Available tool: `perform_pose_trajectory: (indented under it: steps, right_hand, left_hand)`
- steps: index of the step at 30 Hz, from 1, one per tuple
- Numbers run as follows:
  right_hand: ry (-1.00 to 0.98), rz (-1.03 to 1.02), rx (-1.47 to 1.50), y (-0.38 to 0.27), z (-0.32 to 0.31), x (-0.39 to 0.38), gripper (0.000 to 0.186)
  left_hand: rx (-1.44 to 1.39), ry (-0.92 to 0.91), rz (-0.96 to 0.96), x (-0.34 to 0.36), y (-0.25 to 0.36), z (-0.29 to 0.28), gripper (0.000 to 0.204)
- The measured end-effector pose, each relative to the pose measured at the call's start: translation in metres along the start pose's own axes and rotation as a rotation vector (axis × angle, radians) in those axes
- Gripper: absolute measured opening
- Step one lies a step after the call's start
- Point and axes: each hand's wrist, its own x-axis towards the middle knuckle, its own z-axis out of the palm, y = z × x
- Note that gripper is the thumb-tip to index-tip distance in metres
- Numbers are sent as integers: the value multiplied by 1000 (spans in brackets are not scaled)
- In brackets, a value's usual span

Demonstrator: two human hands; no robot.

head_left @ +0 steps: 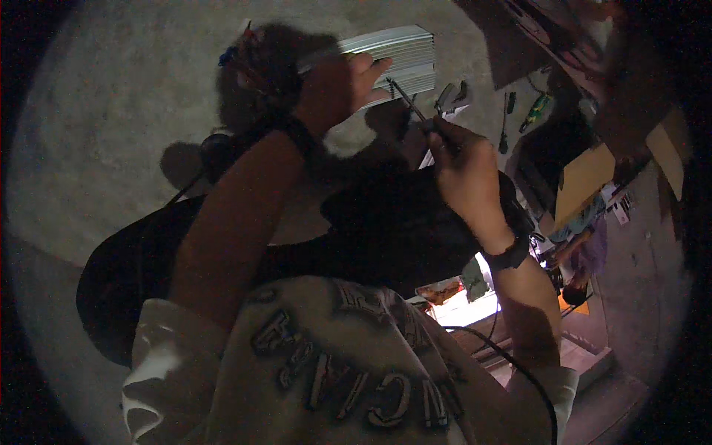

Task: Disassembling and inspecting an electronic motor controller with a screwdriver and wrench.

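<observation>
A ribbed silver metal block point(408, 55), finned like a heat sink, lies on the grey floor ahead of me. My left hand point(345, 85) rests on its left part, index finger and thumb stretched apart over the surface. From the right, my right hand point(467, 163) grips a screwdriver point(409, 101), a thin dark shaft pointing up and left. Its tip meets or hovers just over the block between my left finger and thumb; contact cannot be made out. My fingers hide the handle. Coloured wires point(241, 59) stick out in shadow left of the block.
Pliers point(452, 96) lie right of the block. Farther right are a thin dark tool point(506, 122) and a green-and-yellow-handled screwdriver point(535, 113). An opened cardboard box point(586, 182) stands at the right. A black cable point(512, 360) runs past my right arm. Another person point(582, 259) shows at the right.
</observation>
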Motion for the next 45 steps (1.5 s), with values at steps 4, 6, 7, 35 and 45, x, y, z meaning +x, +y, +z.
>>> perform_pose_trajectory:
  steps: [4,6,7,35,45]
  right_hand:
    - [-79,390,448,-4,-3,3,24]
    - [-83,423,414,-6,-6,4,25]
    - [-88,458,380,-6,-7,5,27]
    - [-76,-257,-759,1,7,-19,49]
    - [-25,12,73,18,0,1,38]
  left_hand:
    - [4,45,-1,0,-1,6,56]
    - [5,26,-18,0,-1,4,55]
    - [13,0,-1,1,0,-2,55]
    - [52,-43,-38,5,10,-20,54]
    - [85,50,33,5,11,-18,56]
